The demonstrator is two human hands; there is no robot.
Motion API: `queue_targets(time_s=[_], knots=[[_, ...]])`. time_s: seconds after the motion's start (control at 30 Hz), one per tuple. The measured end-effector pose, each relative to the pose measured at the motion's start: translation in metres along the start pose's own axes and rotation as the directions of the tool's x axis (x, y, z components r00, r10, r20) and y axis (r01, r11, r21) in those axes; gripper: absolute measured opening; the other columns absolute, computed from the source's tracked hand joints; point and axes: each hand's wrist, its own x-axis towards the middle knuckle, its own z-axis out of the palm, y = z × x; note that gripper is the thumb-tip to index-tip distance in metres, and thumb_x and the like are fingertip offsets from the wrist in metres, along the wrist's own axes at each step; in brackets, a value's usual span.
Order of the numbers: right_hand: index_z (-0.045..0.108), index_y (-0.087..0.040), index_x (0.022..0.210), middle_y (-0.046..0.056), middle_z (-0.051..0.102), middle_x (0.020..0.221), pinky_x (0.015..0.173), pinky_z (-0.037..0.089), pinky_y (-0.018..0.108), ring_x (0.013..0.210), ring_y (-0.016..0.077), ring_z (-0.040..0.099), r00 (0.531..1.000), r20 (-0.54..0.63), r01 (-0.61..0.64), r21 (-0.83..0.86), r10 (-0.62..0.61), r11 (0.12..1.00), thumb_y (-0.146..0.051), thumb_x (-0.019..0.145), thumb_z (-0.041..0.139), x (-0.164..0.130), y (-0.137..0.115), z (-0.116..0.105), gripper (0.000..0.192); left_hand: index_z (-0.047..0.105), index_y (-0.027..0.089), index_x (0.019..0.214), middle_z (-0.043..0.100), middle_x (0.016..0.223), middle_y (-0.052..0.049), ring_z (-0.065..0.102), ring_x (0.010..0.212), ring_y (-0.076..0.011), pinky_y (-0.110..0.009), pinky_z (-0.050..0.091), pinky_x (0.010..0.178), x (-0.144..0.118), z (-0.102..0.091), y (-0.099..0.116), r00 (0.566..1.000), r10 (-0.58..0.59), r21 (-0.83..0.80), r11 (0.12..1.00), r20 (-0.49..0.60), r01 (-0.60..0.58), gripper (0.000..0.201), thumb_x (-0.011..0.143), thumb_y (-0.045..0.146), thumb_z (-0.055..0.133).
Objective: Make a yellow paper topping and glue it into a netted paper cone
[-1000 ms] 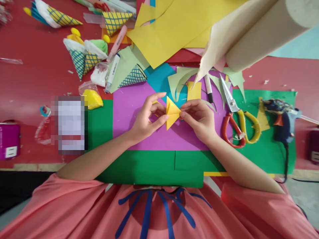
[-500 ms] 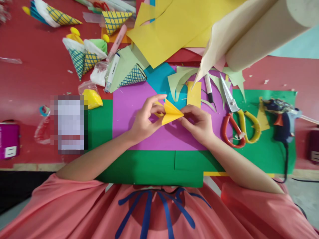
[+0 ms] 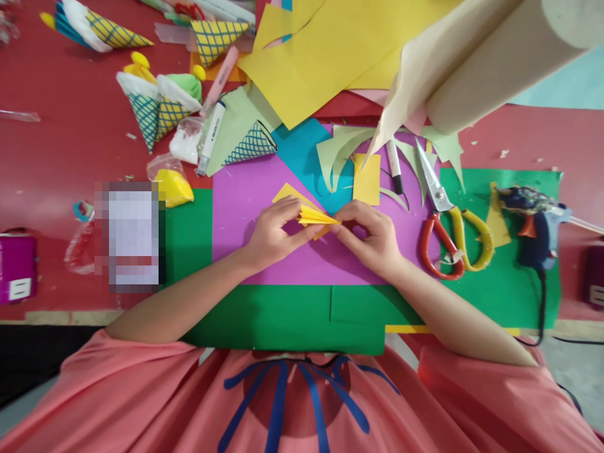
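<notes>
Between my hands is a piece of pleated yellow paper, its folds gathered to a point at the right. My left hand is closed around the wider end, with fingers above and thumb below. The fingertips of my right hand pinch the pointed end. Part of the yellow paper sticks out behind my left fingers. Under both hands lies a purple sheet. A small yellow paper rectangle lies just beyond my right hand.
Scissors lie right of my right hand, with a glue gun farther right. Paper cones, markers and a bag of yellow clay are at the back left. A large paper roll stands at the back right.
The yellow paper, fanned open before, is now squeezed into a narrower bundle. My left fingers have closed over it, and both hands have shifted slightly left.
</notes>
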Motion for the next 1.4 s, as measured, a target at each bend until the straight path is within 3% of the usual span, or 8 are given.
queue_targets(time_s=[0.27,0.53,0.67,0.8,1.0,1.1,1.27,1.4], knots=[[0.066,-0.019,0.08,0.001,0.067,0.075,0.067,0.049,0.026,0.071,0.0118,0.062,0.992,0.055,-0.124,0.217,0.114,0.968,-0.026,0.089,0.067,0.0,0.001,0.0,0.011,0.062,0.018,0.078,0.064,0.068,0.002,0.058,0.062,-0.0091,-0.021,0.046,0.059,-0.002,-0.002,0.003,0.99,-0.131,-0.108,0.985,0.053,0.136,0.026,0.089,0.041,0.061],[0.065,-0.018,0.079,0.001,0.067,0.074,0.067,0.05,0.026,0.07,0.0117,0.062,0.982,0.102,-0.176,0.187,0.159,0.967,-0.033,0.09,0.065,0.001,-0.001,0.001,0.018,0.069,0.021,0.087,0.072,0.083,0.0,0.065,0.074,-0.0105,-0.02,0.051,0.063,0.002,-0.004,0.005,0.981,-0.185,-0.229,0.954,0.055,0.192,0.022,0.091,0.041,0.061],[0.065,-0.022,0.101,0.001,0.069,0.084,0.065,0.053,0.024,0.07,0.0103,0.065,0.981,0.051,-0.193,0.233,0.187,0.953,-0.032,0.097,0.052,-0.004,0.001,0.0,0.017,0.069,0.021,0.084,0.069,0.075,0.0,0.061,0.062,-0.0087,-0.02,0.047,0.053,0.004,-0.002,0.0,0.965,-0.261,-0.299,0.921,0.003,0.25,0.024,0.089,0.044,0.064],[0.053,-0.027,0.128,0.002,0.072,0.1,0.073,0.059,0.027,0.082,0.0129,0.07,0.998,0.045,-0.05,0.244,0.041,0.968,-0.024,0.095,0.055,-0.009,0.002,0.002,0.034,0.068,0.023,0.086,0.069,0.079,0.0,0.064,0.065,-0.0102,-0.021,0.052,0.055,0.006,0.001,-0.006,0.933,-0.342,-0.5,0.792,0.112,0.35,0.025,0.086,0.048,0.066],[0.062,-0.027,0.118,0.005,0.076,0.104,0.074,0.061,0.027,0.084,0.0153,0.073,0.984,0.073,0.159,0.061,-0.164,0.985,-0.02,0.088,0.066,-0.008,-0.002,0.003,0.03,0.067,0.022,0.086,0.069,0.076,0.002,0.064,0.061,-0.0093,-0.02,0.052,0.053,0.007,0.002,-0.003,0.859,-0.374,-0.597,0.618,0.349,0.511,0.024,0.082,0.045,0.071],[0.067,-0.025,0.106,0.004,0.077,0.092,0.075,0.06,0.028,0.084,0.0161,0.073,0.976,0.083,0.199,0.062,-0.203,0.978,-0.02,0.089,0.066,-0.006,-0.002,0.002,0.018,0.068,0.022,0.087,0.07,0.077,0.0,0.066,0.066,-0.0096,-0.019,0.053,0.056,0.006,0.003,-0.001,0.887,-0.36,-0.568,0.681,0.289,0.462,0.021,0.085,0.043,0.069],[0.071,-0.024,0.095,0.004,0.077,0.087,0.075,0.059,0.029,0.082,0.0171,0.073,0.987,0.1,0.112,0.108,-0.123,0.988,-0.028,0.088,0.068,-0.003,0.004,0.0,0.008,0.068,0.019,0.085,0.069,0.074,-0.001,0.067,0.069,-0.0115,-0.02,0.052,0.056,0.006,0.003,0.004,0.941,-0.316,-0.381,0.861,0.118,0.337,0.029,0.087,0.048,0.065],[0.072,-0.023,0.091,0.003,0.077,0.085,0.075,0.058,0.03,0.082,0.0169,0.072,0.992,0.097,0.061,0.148,-0.076,0.987,-0.031,0.086,0.071,0.0,0.006,0.001,0.009,0.067,0.019,0.086,0.071,0.077,-0.001,0.066,0.067,-0.0106,-0.02,0.05,0.056,0.005,0.002,0.008,0.961,-0.266,-0.303,0.912,0.076,0.277,0.03,0.089,0.049,0.061]])
